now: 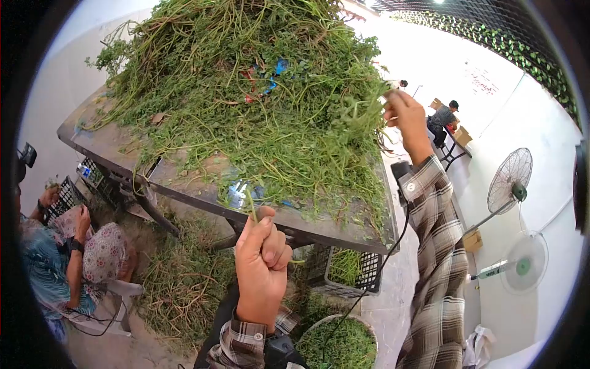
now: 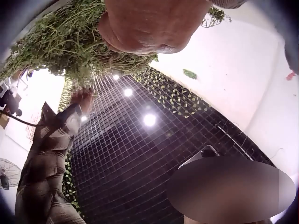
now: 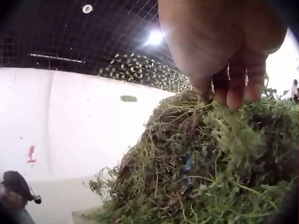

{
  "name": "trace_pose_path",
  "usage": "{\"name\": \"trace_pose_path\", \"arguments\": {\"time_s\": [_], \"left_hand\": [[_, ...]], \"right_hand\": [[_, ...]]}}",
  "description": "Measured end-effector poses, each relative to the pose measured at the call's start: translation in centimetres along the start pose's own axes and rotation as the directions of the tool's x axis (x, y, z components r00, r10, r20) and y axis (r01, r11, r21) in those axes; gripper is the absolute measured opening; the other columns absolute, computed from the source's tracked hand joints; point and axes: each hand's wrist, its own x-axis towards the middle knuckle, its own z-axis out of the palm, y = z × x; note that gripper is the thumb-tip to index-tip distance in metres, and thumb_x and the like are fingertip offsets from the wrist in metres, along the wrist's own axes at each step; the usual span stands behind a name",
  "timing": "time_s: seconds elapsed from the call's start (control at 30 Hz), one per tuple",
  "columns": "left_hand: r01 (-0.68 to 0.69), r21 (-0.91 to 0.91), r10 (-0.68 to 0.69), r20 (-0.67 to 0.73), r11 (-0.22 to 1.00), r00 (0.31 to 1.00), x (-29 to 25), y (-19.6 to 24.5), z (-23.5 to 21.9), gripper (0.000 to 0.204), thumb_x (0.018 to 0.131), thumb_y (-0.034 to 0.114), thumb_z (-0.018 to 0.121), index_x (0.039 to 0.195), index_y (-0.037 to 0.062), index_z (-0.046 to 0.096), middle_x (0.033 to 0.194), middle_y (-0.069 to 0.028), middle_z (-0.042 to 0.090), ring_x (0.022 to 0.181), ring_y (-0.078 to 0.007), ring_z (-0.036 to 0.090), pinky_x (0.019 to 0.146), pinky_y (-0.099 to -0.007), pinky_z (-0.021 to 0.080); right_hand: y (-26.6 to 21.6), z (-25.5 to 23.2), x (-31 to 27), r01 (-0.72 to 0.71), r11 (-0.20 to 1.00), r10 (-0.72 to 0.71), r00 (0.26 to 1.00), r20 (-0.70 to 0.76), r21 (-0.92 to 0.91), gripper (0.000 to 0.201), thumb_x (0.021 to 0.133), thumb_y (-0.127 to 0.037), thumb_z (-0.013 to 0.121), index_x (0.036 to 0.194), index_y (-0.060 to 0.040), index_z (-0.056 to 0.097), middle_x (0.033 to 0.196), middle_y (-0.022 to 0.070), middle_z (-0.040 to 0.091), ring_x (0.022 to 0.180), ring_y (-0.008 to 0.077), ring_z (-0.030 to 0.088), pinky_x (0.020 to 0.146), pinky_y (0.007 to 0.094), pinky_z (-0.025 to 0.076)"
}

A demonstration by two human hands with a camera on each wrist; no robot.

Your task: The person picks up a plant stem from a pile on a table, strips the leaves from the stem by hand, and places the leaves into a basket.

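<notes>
A tall heap of green leafy stems (image 1: 246,104) covers much of the dark table (image 1: 203,195). My left hand (image 1: 261,264) is in front of the table's near edge, thumb and curled fingers pinching a thin green stem (image 1: 251,206). At the heap's right side, my right hand (image 1: 407,123) holds a leafy sprig (image 1: 362,114) by its fingertips. In the right wrist view the right hand (image 3: 224,46) is above the greens, fingers pointing down with the sprig (image 3: 233,133) beneath them. The left wrist view shows the left hand (image 2: 149,23) from close up; its fingertips are hidden.
Below the table are a black crate (image 1: 347,270) with stems, a round tub (image 1: 341,344) of cut greens and a pile of stems (image 1: 184,283) on the floor. A seated person (image 1: 61,264) is at the left. Two fans (image 1: 511,184) stand at the right.
</notes>
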Motion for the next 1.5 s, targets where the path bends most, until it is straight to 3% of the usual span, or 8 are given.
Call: {"name": "trace_pose_path", "arguments": {"time_s": [0.07,0.23,0.6,0.77,0.87,1.17,1.3,1.5], "left_hand": [[0.007,0.025,-0.006,-0.013,1.0,1.0,0.0,-0.2,-0.1,0.012,0.091,0.012,0.048,0.101,0.0047,0.05,0.051,0.0062,0.03,0.044,-0.003,0.024,0.041,-0.02,0.021],[0.026,0.029,-0.026,0.001,0.999,1.0,0.4,-0.4,-0.3,0.012,0.092,0.011,0.047,0.101,0.0038,0.051,0.051,0.0062,0.03,0.043,-0.0031,0.023,0.041,-0.0203,0.02],[0.033,0.035,-0.032,-0.015,0.999,0.999,0.2,-0.4,-0.3,0.013,0.092,0.011,0.045,0.1,0.0036,0.052,0.052,0.0062,0.029,0.044,-0.0032,0.023,0.041,-0.0202,0.02],[0.047,0.03,-0.047,-0.025,0.998,0.999,0.4,-0.4,-0.2,0.013,0.092,0.011,0.045,0.1,0.0035,0.052,0.052,0.006,0.03,0.044,-0.0034,0.023,0.041,-0.0201,0.021],[0.032,0.025,-0.031,-0.032,0.999,0.999,0.2,-0.2,-0.6,0.013,0.092,0.011,0.045,0.1,0.0033,0.052,0.052,0.006,0.03,0.044,-0.0035,0.023,0.041,-0.02,0.021],[0.054,0.008,-0.054,-0.027,0.998,0.998,0.3,-0.2,-0.9,0.013,0.093,0.011,0.044,0.1,0.003,0.052,0.052,0.006,0.03,0.044,-0.0036,0.024,0.041,-0.0199,0.021],[0.049,0.02,-0.048,-0.016,0.999,0.999,0.4,-0.3,-0.5,0.013,0.092,0.011,0.045,0.099,0.0028,0.052,0.052,0.0061,0.03,0.044,-0.0035,0.024,0.04,-0.0199,0.021],[0.057,0.019,-0.057,-0.018,0.998,0.998,0.2,-0.2,-0.7,0.013,0.092,0.011,0.044,0.099,0.0027,0.052,0.052,0.0059,0.03,0.044,-0.0038,0.024,0.04,-0.0199,0.021]], "right_hand": [[0.4,-0.5,0.1,0.024,0.97,0.022,0.983,-0.184,0.244,0.027,0.087,-0.02,0.053,0.101,0.0016,0.061,0.071,0.0041,0.057,0.054,0.0078,0.056,0.043,0.0203,0.044],[0.6,0.8,-1.2,-0.022,1.0,0.022,0.999,-0.026,-0.001,0.026,0.087,-0.017,0.053,0.104,0.0003,0.061,0.077,0.0065,0.061,0.056,0.0104,0.058,0.045,0.0209,0.045],[-3.5,-0.5,0.4,0.308,0.93,-0.201,0.885,-0.419,0.203,0.028,0.09,-0.018,0.051,0.107,0.0025,0.06,0.081,0.0072,0.062,0.067,0.0102,0.059,0.055,0.0204,0.047],[-0.9,1.7,-0.8,0.076,0.969,-0.059,0.995,0.079,-0.236,0.026,0.088,-0.016,0.054,0.105,0.0002,0.063,0.075,0.0069,0.063,0.06,0.0089,0.058,0.054,0.0204,0.046],[-0.1,1.5,0.0,0.049,0.99,-0.03,0.99,-0.139,0.135,0.026,0.087,-0.015,0.054,0.103,0.0026,0.062,0.076,0.0066,0.064,0.058,0.0085,0.059,0.049,0.0211,0.047],[-3.5,0.1,-0.1,0.306,0.933,-0.193,0.871,-0.453,0.191,0.026,0.088,-0.017,0.052,0.102,0.002,0.062,0.08,0.0073,0.064,0.06,0.0096,0.059,0.049,0.0224,0.047],[-0.2,1.6,-1.8,-0.085,0.996,0.085,0.995,0.043,0.006,0.024,0.086,-0.018,0.056,0.099,0.0008,0.064,0.071,0.004,0.062,0.052,0.0067,0.054,0.045,0.0212,0.044],[0.4,1.8,-2.3,-0.074,0.977,0.108,0.981,-0.163,0.202,0.025,0.087,-0.017,0.056,0.105,-0.0009,0.063,0.073,0.0033,0.06,0.053,0.0049,0.052,0.044,0.0186,0.04]]}}
